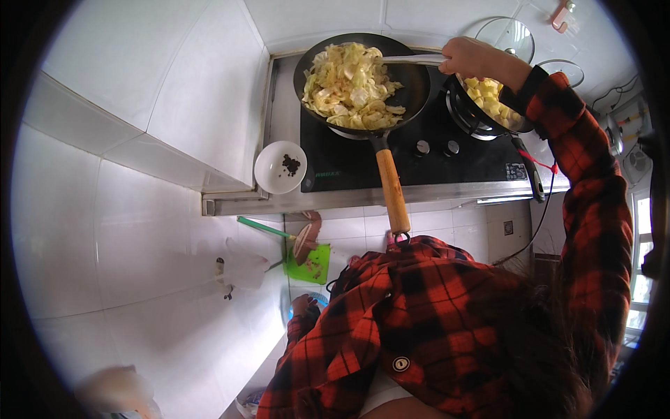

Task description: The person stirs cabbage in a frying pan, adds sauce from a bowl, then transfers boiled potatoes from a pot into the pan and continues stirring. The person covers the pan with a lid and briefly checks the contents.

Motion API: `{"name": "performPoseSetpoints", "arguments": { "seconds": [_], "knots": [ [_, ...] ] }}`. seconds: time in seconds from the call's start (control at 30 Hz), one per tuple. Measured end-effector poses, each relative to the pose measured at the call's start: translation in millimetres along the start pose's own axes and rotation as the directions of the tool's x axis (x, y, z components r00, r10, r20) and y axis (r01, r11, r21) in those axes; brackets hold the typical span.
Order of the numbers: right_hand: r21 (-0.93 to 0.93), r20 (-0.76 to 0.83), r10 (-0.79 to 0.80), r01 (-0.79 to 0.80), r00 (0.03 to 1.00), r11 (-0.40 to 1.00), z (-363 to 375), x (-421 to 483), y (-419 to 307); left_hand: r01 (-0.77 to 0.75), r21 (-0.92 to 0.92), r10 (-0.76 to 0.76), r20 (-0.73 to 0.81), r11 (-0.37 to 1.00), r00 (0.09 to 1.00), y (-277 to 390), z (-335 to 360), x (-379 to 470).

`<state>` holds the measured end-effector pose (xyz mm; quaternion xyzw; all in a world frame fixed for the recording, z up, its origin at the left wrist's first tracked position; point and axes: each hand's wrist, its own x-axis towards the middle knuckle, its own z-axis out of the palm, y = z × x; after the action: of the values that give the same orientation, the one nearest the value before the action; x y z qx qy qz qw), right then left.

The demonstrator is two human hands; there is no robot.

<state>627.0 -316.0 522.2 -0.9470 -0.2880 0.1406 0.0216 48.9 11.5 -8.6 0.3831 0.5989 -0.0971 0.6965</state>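
My right hand (466, 55) grips the pale handle of a cooking utensil (411, 59); its far end is hidden in chopped cabbage (353, 86). The cabbage, partly browned, heaps in the left side of a dark wok (416, 94) on the left burner. The wok's wooden handle (392, 188) points towards my body. Low at my left side hangs my left hand (302, 305), small in view and away from the stove. Its fingers are not clear enough to show whether they hold anything.
A second pan with cubed yellow food (489, 97) sits on the right burner, partly behind my arm. Glass lids (505, 39) lean by the wall. A white bowl with dark bits (269, 165) stands at the counter's left. A green dustpan (319, 267) lies below.
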Motion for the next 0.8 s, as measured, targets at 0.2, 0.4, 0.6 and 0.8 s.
{"name": "performPoseSetpoints", "arguments": {
  "seconds": [0.2,0.4,0.6,0.8],
  "knots": [
    [-0.173,0.022,-0.033,0.037,0.999,0.984,13,2,-38,0.007,-0.023,-0.007,0.002,1.000,1.000,-4,2,4],
    [-0.356,-0.125,-0.014,-0.032,0.992,0.934,26,5,-47,0.019,-0.078,-0.022,-0.028,0.997,0.999,-1,3,14],
    [-0.561,-0.263,-0.143,-0.031,0.954,0.827,-3,17,-16,-0.503,0.735,0.313,0.397,0.455,0.863,-8,-16,5],
    [-0.719,-0.139,-0.328,0.133,0.935,0.683,36,25,-31,-0.459,0.883,0.236,0.428,0.094,0.872,7,-11,-20]
  ]
}}
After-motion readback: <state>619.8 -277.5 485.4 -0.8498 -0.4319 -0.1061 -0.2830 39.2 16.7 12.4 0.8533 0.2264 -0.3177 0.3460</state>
